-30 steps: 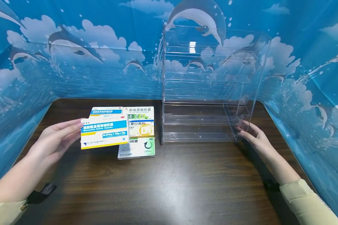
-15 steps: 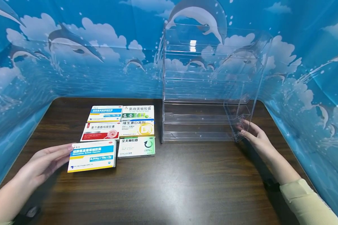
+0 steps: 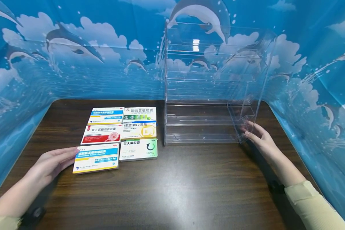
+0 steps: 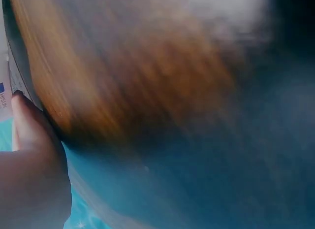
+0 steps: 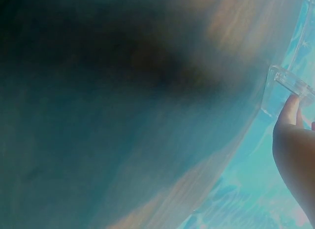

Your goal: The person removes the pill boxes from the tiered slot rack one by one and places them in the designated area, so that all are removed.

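In the head view my left hand (image 3: pixel 51 164) pinches the left edge of a blue, white and yellow medicine box (image 3: pixel 96 159), the nearest box of the left column. Behind it lie a red-and-white medicine box (image 3: pixel 101 134) and another blue-and-white one (image 3: pixel 106 115). The right column has a green-and-white box (image 3: pixel 138 150), a vitamin D drops box (image 3: pixel 138 130) and a white box with a green strip (image 3: pixel 139 114). My right hand (image 3: pixel 260 140) holds the lower right front corner of a clear acrylic rack (image 3: pixel 201 138); the right wrist view shows its thumb (image 5: pixel 290 111) against the plastic.
The dark wooden table (image 3: pixel 172 188) has a rounded far edge. Blue dolphin-print cloth (image 3: pixel 103 76) hangs round its back and sides. The tiered rack stands at the back, right of the boxes.
My left hand has brought the blue, white and yellow box down and nearer, into line in front of the red-and-white box, uncovering the boxes behind. The right hand stays at the rack.
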Available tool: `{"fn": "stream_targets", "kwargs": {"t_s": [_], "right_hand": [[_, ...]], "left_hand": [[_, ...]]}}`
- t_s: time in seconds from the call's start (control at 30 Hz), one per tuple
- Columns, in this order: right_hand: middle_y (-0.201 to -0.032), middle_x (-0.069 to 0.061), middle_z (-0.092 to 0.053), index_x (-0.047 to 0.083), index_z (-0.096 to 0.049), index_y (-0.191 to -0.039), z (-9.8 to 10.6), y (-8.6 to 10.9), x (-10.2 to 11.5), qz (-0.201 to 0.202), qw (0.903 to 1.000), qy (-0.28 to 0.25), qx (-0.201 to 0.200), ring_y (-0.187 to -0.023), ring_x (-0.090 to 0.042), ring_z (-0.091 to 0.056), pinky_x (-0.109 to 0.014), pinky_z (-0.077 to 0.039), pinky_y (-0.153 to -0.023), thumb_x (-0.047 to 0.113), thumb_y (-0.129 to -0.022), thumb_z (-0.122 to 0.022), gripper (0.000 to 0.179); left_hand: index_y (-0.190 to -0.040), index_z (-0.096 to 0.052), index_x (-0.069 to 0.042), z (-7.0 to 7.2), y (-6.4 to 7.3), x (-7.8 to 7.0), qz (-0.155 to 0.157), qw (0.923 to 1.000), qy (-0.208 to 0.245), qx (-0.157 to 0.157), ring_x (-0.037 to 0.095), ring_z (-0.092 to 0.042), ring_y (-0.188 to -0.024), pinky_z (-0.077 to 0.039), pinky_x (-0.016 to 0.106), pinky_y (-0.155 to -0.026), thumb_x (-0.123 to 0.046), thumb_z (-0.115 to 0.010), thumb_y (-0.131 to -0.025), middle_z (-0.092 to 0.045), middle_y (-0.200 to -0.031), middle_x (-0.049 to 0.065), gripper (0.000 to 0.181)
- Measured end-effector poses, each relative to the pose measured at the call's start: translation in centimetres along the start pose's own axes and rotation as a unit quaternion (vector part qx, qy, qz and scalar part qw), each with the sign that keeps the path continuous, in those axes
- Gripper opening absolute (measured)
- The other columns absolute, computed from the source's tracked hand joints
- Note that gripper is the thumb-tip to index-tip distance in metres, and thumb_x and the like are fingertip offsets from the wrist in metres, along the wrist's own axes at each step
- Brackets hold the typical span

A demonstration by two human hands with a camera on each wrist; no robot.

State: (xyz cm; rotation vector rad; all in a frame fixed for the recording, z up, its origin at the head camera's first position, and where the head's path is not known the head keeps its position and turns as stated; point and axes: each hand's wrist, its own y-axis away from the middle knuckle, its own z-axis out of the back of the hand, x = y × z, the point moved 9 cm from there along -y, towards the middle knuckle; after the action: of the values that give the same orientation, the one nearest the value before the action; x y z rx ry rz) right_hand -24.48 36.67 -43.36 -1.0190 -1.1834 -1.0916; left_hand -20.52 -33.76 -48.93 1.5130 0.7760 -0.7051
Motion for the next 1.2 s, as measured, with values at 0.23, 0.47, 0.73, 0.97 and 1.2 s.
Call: {"fn": "stream_targets", "kwargs": {"t_s": [0.23,0.47,0.73,0.97,1.2], "right_hand": [[-0.136,0.016,-0.064,-0.006,-0.03,-0.163,0.0,-0.2,0.2,0.005,0.9999,0.01,0.001,-0.126,0.009,-0.063,-0.005,-0.048,-0.102,0.007,-0.112,-0.051,0.056],[-0.137,0.015,-0.062,-0.006,-0.029,-0.163,0.0,-0.3,0.2,0.003,0.9999,0.013,0.003,-0.126,0.01,-0.063,-0.004,-0.048,-0.102,0.008,-0.112,-0.051,0.057],[-0.14,0.016,-0.06,-0.004,-0.03,-0.164,0.0,-0.1,0.3,0.007,1.0,-0.003,0.006,-0.127,0.009,-0.062,-0.005,-0.048,-0.103,0.004,-0.112,-0.051,0.056],[-0.139,0.019,-0.059,-0.003,-0.029,-0.165,0.1,0.0,-0.3,-0.007,0.9998,0.016,0.004,-0.126,0.012,-0.062,-0.003,-0.047,-0.101,0.01,-0.112,-0.052,0.058],[-0.137,0.018,-0.062,-0.005,-0.028,-0.164,0.1,0.1,-0.2,-0.004,0.9998,0.019,0.002,-0.126,0.012,-0.062,-0.003,-0.047,-0.101,0.009,-0.112,-0.052,0.059]], "left_hand": [[-0.091,-0.084,-0.032,0.9,0.1,-0.7,-0.028,0.9917,-0.104,-0.071,-0.007,-0.074,-0.078,-0.064,0.019,-0.072,-0.031,-0.079,-0.098,-0.073,-0.083,-0.027,0.009],[-0.15,-0.051,0.009,1.5,0.6,-1.5,-0.052,0.9549,-0.25,-0.151,-0.015,-0.067,-0.075,-0.06,0.014,-0.065,-0.046,-0.077,-0.097,-0.075,-0.093,-0.018,0.081],[-0.145,-0.06,0.007,0.5,1.5,-2.1,-0.086,0.9102,-0.359,-0.187,-0.016,-0.051,-0.083,-0.048,0.011,-0.064,-0.054,-0.081,-0.091,-0.073,-0.132,0.025,0.084],[-0.144,-0.057,0.012,-0.5,1.5,-1.8,-0.084,0.908,-0.365,-0.188,-0.014,-0.063,-0.075,-0.047,0.01,-0.062,-0.048,-0.084,-0.091,-0.072,-0.129,0.029,0.084],[-0.143,-0.056,0.014,-0.8,1.7,-2.1,-0.089,0.9065,-0.365,-0.194,0.002,-0.076,-0.083,-0.046,0.008,-0.061,-0.041,-0.083,-0.093,-0.068,-0.133,0.032,0.079]]}}
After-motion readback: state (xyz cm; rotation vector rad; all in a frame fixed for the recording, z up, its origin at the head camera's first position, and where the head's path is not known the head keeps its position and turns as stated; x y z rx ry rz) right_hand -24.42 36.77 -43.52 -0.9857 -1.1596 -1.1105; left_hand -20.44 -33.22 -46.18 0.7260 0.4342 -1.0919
